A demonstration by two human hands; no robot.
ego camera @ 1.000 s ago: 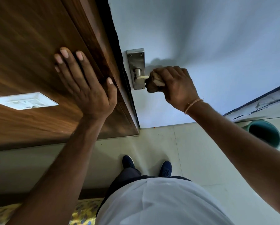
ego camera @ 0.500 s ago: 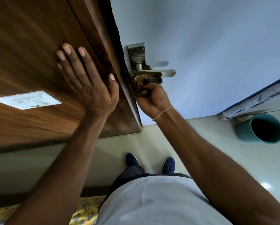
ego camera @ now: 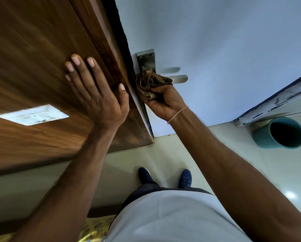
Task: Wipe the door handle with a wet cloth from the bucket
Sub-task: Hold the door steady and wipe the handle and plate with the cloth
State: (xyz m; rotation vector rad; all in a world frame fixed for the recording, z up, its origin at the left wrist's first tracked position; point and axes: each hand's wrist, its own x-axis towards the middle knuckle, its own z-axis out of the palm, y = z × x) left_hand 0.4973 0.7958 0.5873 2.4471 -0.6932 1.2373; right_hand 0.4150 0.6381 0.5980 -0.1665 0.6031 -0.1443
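Note:
A steel lever door handle (ego camera: 178,79) with its back plate (ego camera: 146,62) is mounted on a pale blue door (ego camera: 216,49). My right hand (ego camera: 165,102) is closed around a crumpled brown cloth (ego camera: 149,84), pressing it against the base of the lever and the lower part of the plate. My left hand (ego camera: 97,91) lies flat, fingers spread, on the brown wooden panel (ego camera: 41,58) beside the door. A teal bucket (ego camera: 279,132) stands on the floor to the right; its inside looks dark.
A white switch plate (ego camera: 33,114) is set into the wooden panel at left. Cream floor tiles (ego camera: 181,151) lie below, with my blue shoes (ego camera: 165,177) on them. A chipped door frame edge (ego camera: 275,100) runs above the bucket. Yellow patterned fabric (ego camera: 93,229) shows at the bottom.
My right hand has slid from gripping the lever's middle down to its base, below the lever near the plate, exposing the lever's end. The left hand stays on the panel.

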